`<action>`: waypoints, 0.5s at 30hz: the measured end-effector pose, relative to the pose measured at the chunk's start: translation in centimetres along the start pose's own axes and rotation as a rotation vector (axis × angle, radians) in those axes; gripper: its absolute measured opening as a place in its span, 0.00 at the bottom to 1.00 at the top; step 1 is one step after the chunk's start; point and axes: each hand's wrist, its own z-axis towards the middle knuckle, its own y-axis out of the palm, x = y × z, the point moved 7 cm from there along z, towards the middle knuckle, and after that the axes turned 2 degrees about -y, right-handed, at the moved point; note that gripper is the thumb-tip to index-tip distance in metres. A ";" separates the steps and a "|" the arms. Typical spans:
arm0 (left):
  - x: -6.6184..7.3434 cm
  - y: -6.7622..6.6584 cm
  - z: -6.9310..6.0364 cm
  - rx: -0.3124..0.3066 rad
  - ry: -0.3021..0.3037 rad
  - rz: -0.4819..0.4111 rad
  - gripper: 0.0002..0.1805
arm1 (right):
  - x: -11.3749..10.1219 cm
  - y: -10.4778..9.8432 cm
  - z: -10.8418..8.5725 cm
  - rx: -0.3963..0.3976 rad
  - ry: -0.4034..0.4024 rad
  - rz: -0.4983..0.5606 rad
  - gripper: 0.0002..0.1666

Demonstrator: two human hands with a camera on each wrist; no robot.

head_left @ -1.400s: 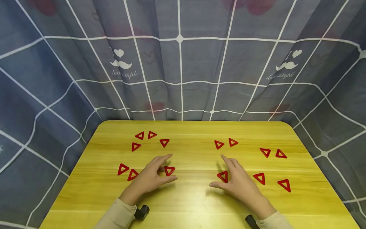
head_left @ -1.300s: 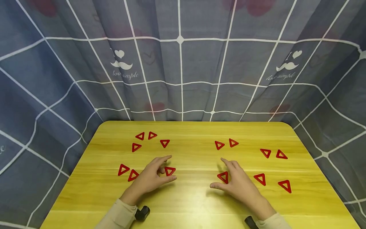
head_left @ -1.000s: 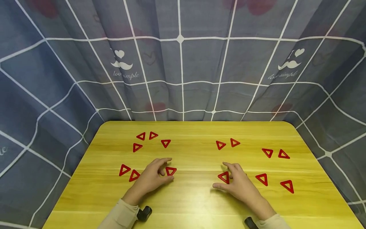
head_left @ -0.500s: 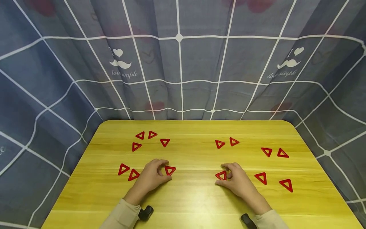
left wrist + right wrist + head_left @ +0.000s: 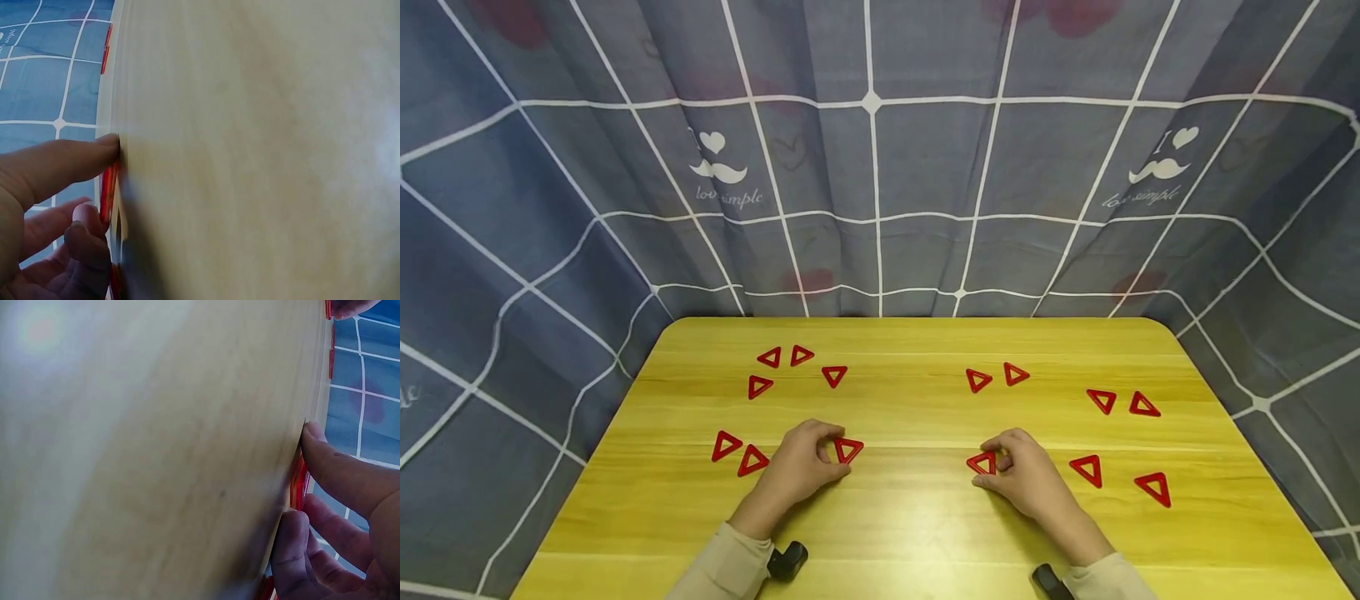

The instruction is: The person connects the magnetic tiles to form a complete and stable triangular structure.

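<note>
1. Left of the yellow wooden table's [image 5: 910, 533] middle, the left hand [image 5: 805, 458] pinches one red plastic triangle [image 5: 853, 452]; firmness is unclear edge-on.
2. Right of that middle, the right hand [image 5: 1026, 472] pinches another red plastic triangle [image 5: 979, 457], presumably spanned for steadiness.

Both forearms [image 5: 718, 567] slant in from the near side, angled toward each other, sleeves [image 5: 1108, 582] ending short of the wrists [image 5: 760, 510]. The left hand [image 5: 802, 460] sits low, back upward, thumb and index finger bowed into a pinch, the remaining fingers curled underneath. The right hand [image 5: 1028, 477], well apart, mirrors it, its thumb and index finger likewise bent toward one another.
</note>
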 end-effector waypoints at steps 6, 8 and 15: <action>0.4 0.5 0.2 -0.060 0.053 -0.018 0.25 | 0.1 -0.1 0.0 -0.004 0.019 -0.005 0.25; 0.7 0.7 0.2 -0.086 0.076 -0.016 0.24 | 0.1 -0.1 0.0 -0.012 0.023 -0.003 0.25; 1.4 1.2 0.4 -0.151 0.102 -0.014 0.19 | -0.2 0.0 0.2 -0.024 0.014 -0.005 0.25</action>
